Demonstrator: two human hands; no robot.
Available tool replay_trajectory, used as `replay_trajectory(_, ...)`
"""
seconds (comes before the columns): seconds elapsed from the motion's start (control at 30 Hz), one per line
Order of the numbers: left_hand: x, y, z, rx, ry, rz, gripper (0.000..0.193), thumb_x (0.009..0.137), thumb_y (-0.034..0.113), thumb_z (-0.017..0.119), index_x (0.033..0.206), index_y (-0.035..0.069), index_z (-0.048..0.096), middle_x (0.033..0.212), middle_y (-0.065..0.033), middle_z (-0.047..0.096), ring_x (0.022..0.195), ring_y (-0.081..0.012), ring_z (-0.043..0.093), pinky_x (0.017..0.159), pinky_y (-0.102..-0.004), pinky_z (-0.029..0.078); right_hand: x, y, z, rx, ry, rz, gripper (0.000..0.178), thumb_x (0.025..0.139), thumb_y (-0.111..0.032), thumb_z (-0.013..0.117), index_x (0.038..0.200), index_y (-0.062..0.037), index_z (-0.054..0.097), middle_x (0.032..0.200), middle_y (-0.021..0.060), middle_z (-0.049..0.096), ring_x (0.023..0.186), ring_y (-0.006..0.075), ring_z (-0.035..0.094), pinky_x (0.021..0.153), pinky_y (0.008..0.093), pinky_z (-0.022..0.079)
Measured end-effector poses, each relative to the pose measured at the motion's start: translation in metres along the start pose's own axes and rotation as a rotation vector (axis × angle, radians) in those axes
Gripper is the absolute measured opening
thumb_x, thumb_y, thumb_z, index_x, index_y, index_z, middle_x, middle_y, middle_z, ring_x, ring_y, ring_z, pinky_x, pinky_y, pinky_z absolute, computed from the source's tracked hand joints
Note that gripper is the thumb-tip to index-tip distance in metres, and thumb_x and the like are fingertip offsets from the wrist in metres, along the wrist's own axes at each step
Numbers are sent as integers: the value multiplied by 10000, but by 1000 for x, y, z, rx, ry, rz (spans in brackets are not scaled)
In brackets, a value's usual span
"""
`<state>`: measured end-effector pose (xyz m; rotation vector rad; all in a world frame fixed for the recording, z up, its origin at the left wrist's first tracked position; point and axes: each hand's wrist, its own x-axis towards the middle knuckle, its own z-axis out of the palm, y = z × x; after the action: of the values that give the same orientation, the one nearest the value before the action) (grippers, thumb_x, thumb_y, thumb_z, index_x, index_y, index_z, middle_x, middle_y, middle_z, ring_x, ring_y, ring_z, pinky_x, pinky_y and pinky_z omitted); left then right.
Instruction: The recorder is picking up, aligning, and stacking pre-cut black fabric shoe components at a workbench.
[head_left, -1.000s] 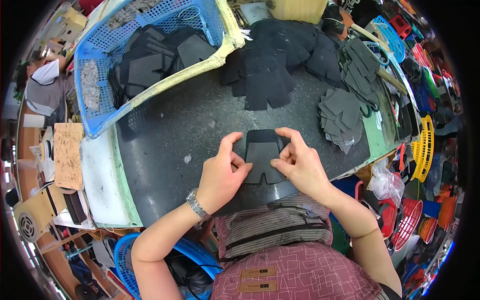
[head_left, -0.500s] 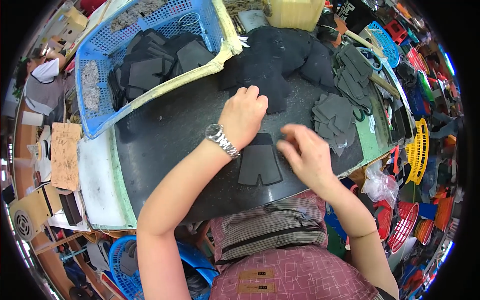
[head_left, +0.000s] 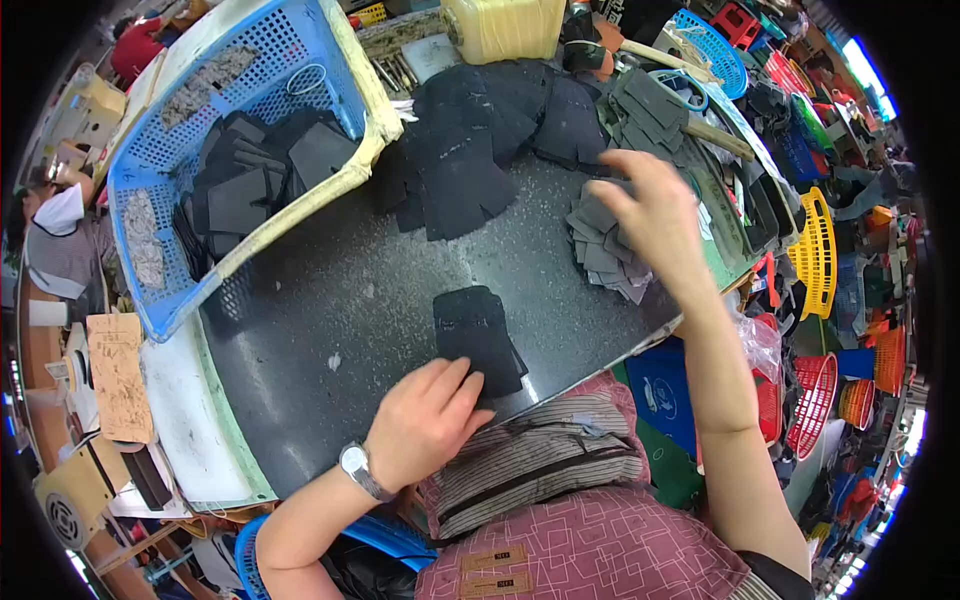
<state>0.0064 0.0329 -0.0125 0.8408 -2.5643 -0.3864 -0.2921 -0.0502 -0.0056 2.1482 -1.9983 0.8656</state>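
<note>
At the near middle of the table, a black trapezoid-shaped cut piece (head_left: 468, 335) lies flat, its edges showing more than one layer. My left hand (head_left: 428, 418) is at its lower left edge, fingers curled over that edge with the thumb close by. A watch is on that wrist. To the right, my right hand (head_left: 655, 210) hovers over a pile of small dark grey cut pieces (head_left: 603, 240), thumb and fingers apart and nothing seen between them. Larger black notched pieces (head_left: 465, 190) lie heaped at the far middle.
A blue basket (head_left: 140, 235) with a padded cream rim holds more dark pieces at the far left. Another stack of grey pieces (head_left: 650, 105) lies at the far right, near a wooden-handled tool (head_left: 670, 60). A yellowish plastic container (head_left: 510, 30) stands at the back.
My left hand has come back from the far heap to the near edge of the black piece. My right hand has moved away to the right, over the small pieces. The view has shifted.
</note>
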Motion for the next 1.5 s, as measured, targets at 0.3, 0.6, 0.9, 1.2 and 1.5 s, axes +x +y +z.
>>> replay_trajectory(0.3, 148, -19, 72, -291, 293, 34, 295, 747, 146, 714, 1010, 54, 619, 1045, -107, 619, 948, -282, 602, 811, -355, 503, -37, 25, -9, -208, -45, 212, 333, 761, -322, 702, 934, -42, 647, 931, 98, 659, 883, 279, 618, 746, 380, 478)
replay_trajectory(0.6, 176, -14, 91, -618, 46, -322, 925, 683, 96, 767, 1439, 107, 235, 1245, -174, 499, 1116, -309, 523, 908, -372, 457, -52, 21, -18, 100, 328, -395, 147, 748, -46, 704, 859, -27, 610, 801, 117, 639, 743, 276, 627, 658, 328, 486)
replay_trajectory(0.9, 130, -24, 23, -1385, -64, -595, 127, 913, 117, 592, 965, 22, 658, 825, -14, 657, 700, -82, 596, 666, -239, 483, -54, -20, -22, 699, 69, 208, 83, 794, -10, 696, 854, 2, 640, 775, 39, 651, 701, 86, 590, 630, 219, 457)
replay_trajectory(1.2, 59, -38, -4, -1382, 328, -823, 196, 909, 188, 627, 902, -1, 675, 761, -8, 654, 626, -52, 578, 576, -206, 473, -33, -25, -12, -76, 236, -100, 502, 750, -110, 738, 1214, -50, 559, 966, 75, 637, 793, 173, 588, 698, 304, 479)
replay_trajectory(1.5, 9, -22, -5, -1048, 145, -847, 540, 849, 37, 643, 1346, 47, 432, 709, 11, 618, 618, -35, 541, 581, -179, 440, -75, -105, 6, 1117, -620, 577, 595, 802, -8, 673, 1322, -62, 390, 723, -4, 537, 606, 52, 477, 561, 221, 416)
